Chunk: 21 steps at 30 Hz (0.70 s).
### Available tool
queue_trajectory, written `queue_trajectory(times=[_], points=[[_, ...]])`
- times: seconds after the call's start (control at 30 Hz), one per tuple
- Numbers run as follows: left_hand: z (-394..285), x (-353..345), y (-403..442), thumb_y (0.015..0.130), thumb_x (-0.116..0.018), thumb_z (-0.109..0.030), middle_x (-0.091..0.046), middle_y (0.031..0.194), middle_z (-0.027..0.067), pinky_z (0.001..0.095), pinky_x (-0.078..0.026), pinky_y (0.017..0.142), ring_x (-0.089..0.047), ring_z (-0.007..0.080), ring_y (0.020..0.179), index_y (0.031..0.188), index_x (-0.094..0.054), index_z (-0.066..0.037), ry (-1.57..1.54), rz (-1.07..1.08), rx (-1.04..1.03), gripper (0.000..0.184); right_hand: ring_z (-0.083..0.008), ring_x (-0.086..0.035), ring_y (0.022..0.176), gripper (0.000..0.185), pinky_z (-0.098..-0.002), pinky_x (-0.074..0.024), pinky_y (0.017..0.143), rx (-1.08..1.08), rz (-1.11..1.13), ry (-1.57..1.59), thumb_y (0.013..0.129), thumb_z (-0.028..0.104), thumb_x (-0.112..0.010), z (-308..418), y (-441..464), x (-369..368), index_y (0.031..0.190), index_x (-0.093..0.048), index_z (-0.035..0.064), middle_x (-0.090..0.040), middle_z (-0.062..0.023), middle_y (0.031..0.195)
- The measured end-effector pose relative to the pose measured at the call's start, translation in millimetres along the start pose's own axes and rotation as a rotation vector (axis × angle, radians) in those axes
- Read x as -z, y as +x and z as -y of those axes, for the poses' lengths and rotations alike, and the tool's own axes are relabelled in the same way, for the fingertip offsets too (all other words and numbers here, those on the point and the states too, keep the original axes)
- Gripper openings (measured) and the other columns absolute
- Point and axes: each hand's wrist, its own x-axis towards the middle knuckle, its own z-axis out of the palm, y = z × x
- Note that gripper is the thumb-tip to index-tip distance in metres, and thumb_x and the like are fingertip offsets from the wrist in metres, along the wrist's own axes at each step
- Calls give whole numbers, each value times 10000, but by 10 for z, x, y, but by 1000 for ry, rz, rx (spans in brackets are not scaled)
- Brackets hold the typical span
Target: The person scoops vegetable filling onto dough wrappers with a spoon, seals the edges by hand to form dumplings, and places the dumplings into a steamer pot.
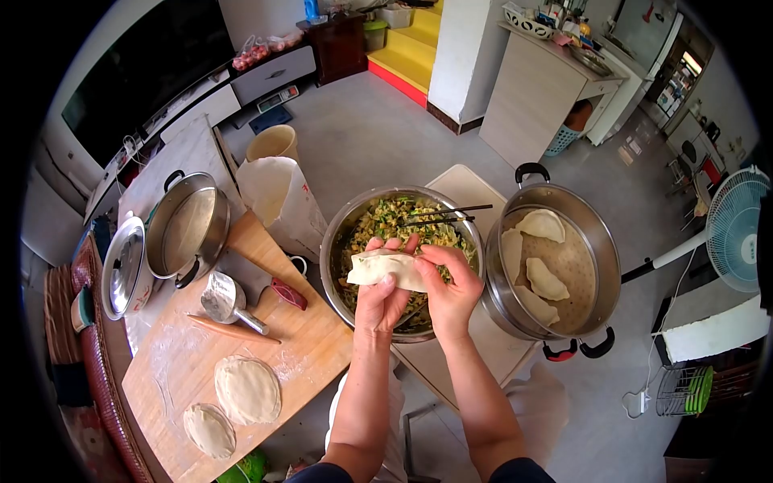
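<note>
Above a metal bowl of chopped green and yellow filling, I hold a folded dough dumpling. My left hand supports it from below, fingers curled behind it and thumb on its front. At the dumpling's right end, my right hand pinches the dough between thumb and fingers. Dark chopsticks rest in the bowl. To the right, a steamer pot holds several folded dumplings. Two flat dough rounds, a larger one and a smaller one, lie on the wooden board.
On the board are a rolling pin, a floury metal scoop and a dark red object. Another steel pot and a lid stand left. A white sack is behind the board; a fan stands right.
</note>
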Motion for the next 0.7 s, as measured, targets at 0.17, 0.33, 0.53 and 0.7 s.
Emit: queue_trajectory(times=[0.17,0.33,0.53,0.7], points=[[-13,-6,-4,793,-760,1,-585,1310,45,558,-315,1153,-380,357,1389,1310,-495,-163,-8,-21,-8,604,-153,-680,848,204,-270,-538,786,-267,-35,326,858,-72,-682,5,35,36,1060,-682,-55,-705,-89,936],[-51,6,-4,793,-763,-6,-585,1318,35,596,-293,1153,-380,342,1392,1286,-522,-171,-34,-56,-27,573,-147,-662,850,148,-247,-524,792,-171,-118,230,871,-26,-695,-192,71,180,1019,-689,-40,-677,-48,892],[-106,76,2,787,-761,16,-578,1347,43,569,-264,1181,-365,333,1406,1270,-532,-145,-121,-108,-66,558,-122,-589,982,144,-224,-478,789,133,42,-441,894,11,-676,-235,110,339,1036,-675,-13,-589,-33,1056],[-106,81,-2,795,-757,17,-570,1360,44,567,-254,1186,-369,328,1406,1283,-524,-135,-183,-131,-69,562,-127,-585,1028,221,-248,-502,830,-269,214,324,896,-36,-654,-176,-118,363,1117,-636,-32,-542,-67,1206]])
